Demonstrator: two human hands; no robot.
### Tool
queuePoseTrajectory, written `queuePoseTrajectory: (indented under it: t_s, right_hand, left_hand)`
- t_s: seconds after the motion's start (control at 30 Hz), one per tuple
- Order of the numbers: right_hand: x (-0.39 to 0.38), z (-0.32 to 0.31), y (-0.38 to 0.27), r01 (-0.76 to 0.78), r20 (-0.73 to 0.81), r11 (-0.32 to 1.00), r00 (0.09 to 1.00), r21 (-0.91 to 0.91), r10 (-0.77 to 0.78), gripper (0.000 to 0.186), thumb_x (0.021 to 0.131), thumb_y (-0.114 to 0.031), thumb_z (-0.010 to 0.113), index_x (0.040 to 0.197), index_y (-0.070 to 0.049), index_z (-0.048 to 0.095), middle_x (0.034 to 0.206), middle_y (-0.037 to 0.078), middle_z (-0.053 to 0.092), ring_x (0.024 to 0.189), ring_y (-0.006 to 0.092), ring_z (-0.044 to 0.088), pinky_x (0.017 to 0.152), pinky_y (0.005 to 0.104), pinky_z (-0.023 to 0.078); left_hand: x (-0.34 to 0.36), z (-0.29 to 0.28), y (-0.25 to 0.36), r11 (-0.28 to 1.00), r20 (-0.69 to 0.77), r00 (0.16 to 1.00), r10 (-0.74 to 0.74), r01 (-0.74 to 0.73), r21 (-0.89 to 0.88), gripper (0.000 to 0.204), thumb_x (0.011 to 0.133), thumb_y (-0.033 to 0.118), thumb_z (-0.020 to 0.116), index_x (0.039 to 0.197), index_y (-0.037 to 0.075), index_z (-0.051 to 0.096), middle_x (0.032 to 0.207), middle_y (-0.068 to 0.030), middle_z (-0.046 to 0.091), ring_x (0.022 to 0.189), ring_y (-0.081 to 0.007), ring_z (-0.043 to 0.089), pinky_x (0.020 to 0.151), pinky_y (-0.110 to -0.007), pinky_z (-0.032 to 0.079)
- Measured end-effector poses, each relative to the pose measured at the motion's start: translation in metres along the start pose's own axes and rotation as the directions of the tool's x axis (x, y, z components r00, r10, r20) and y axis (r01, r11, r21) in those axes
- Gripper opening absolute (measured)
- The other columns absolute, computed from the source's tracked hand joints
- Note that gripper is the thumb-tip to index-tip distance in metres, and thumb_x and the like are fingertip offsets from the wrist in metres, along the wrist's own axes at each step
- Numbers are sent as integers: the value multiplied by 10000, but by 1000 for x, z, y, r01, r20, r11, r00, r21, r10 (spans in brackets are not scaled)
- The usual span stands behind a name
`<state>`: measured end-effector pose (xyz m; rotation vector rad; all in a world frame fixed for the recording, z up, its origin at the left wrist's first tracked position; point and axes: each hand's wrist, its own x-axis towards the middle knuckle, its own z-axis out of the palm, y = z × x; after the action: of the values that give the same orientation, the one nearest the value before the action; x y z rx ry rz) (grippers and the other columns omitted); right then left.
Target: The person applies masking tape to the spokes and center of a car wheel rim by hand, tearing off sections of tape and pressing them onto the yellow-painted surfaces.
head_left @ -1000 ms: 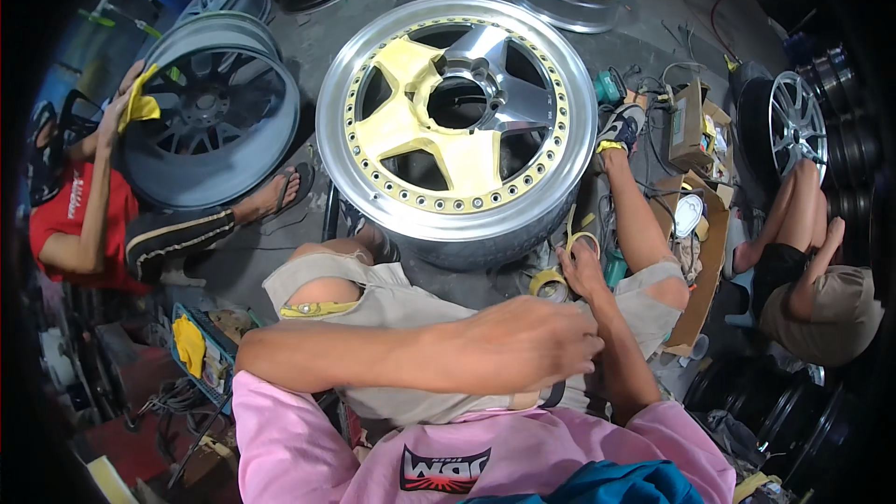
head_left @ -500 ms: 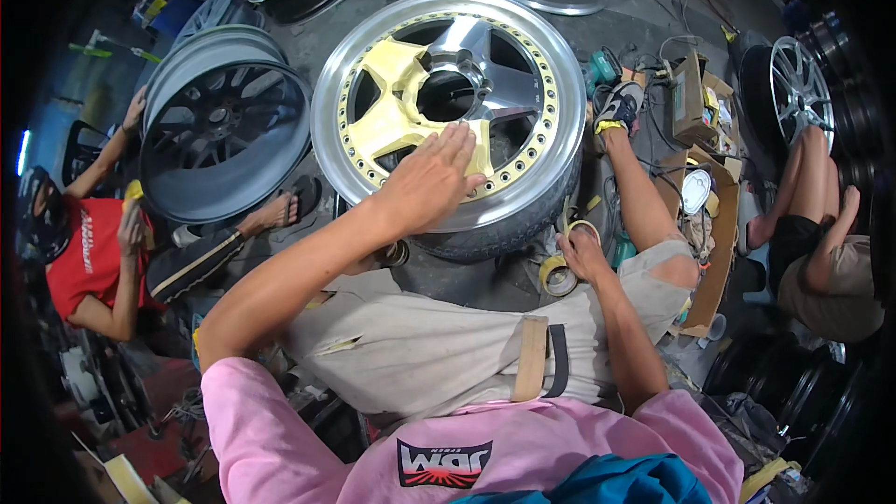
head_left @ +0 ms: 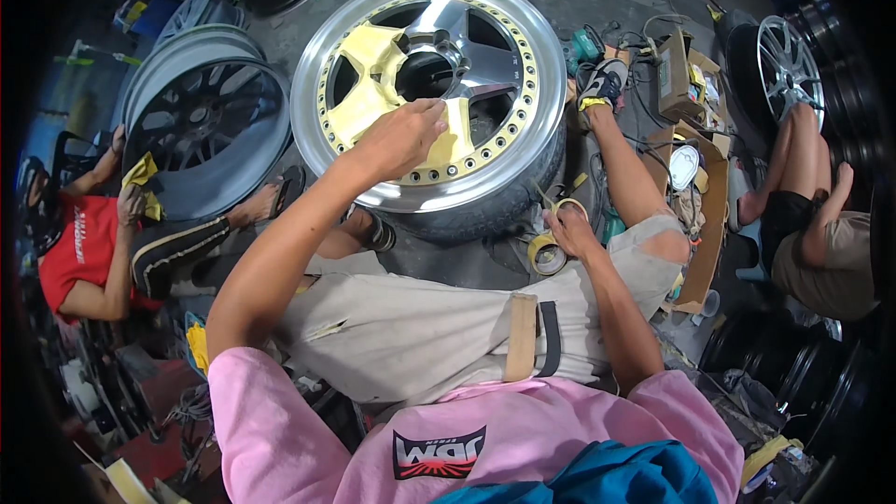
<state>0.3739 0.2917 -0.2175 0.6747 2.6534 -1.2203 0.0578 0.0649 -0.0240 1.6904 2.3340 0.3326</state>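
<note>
A large polished wheel rim with a tyre beneath it lies face up before me. Yellow masking tape covers the spokes on its left and near side; the other spokes are bare metal. My left hand rests over the taped near spoke, fingers curled in and their tips hidden. Near my right knee, my right hand is closed round a roll of masking tape, from which a short loose end sticks up. Just below that hand is another tape roll.
On the left, a person in a red shirt holds a yellow cloth beside a grey wheel. Open cardboard boxes and a green power tool lie to the right. Another person sits at far right by a silver wheel.
My left hand was flat with fingers stretched over the taped spoke; its fingers are now curled. The right hand keeps the tape roll. The whole view has shifted slightly.
</note>
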Motion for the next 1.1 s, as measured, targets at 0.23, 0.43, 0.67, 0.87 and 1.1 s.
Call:
queuePoseTrajectory:
  t_s: [0.23, 0.43, 0.67, 0.87, 1.1]
  right_hand:
    - [5, 22, 54, -97, -173, 986, 982, -133, 74, 407, 1021, -332, 570, 871, 18, 714, 954, 299, 683, 986, 482, 660, 881, 537, 503]
    - [4, 15, 40, -258, -138, 950, 962, -177, 235, 401, 977, -357, 627, 925, 22, 747, 980, 305, 715, 994, 489, 688, 906, 539, 535]
    - [13, 14, 49, -360, -146, 908, 931, -212, 335, 469, 954, -439, 666, 958, 18, 775, 985, 298, 728, 1012, 480, 700, 925, 533, 544]
    - [24, -15, -2, -335, -160, 922, 938, -192, 307, 520, 943, -468, 691, 923, 49, 746, 990, 290, 736, 1013, 505, 688, 924, 551, 539]
    - [113, -116, -67, 134, -444, 858, 888, 497, 118, 480, 1092, -399, 525, 950, 17, 718, 756, 72, 691, 604, 128, 619, 557, 286, 489]
  left_hand:
    - [-21, 31, 63, 964, -14, 995, 100, -93, 250, 723, 1068, 402, 523, 1491, -172, 397, 1618, -345, 316, 1528, -435, 320, 1268, -478, 261]
    - [-16, 8, 54, 989, 37, 998, 42, -47, 137, 722, 1078, 482, 475, 1447, -138, 483, 1587, -339, 376, 1469, -444, 413, 1207, -466, 373]
    - [-8, -62, -14, 956, -377, 906, -191, 84, -281, 401, 1042, 339, 611, 1146, -26, 740, 1128, -237, 724, 1027, -348, 699, 913, -417, 522]
    - [-64, -76, -95, 860, -400, 764, -507, 423, -285, 390, 994, 337, 645, 1041, -37, 745, 876, -217, 738, 814, -327, 711, 761, -423, 531]
    - [-153, -18, -170, 635, -260, 589, -765, 758, -152, 431, 988, 344, 644, 998, -80, 722, 898, -267, 746, 878, -387, 746, 785, -458, 580]
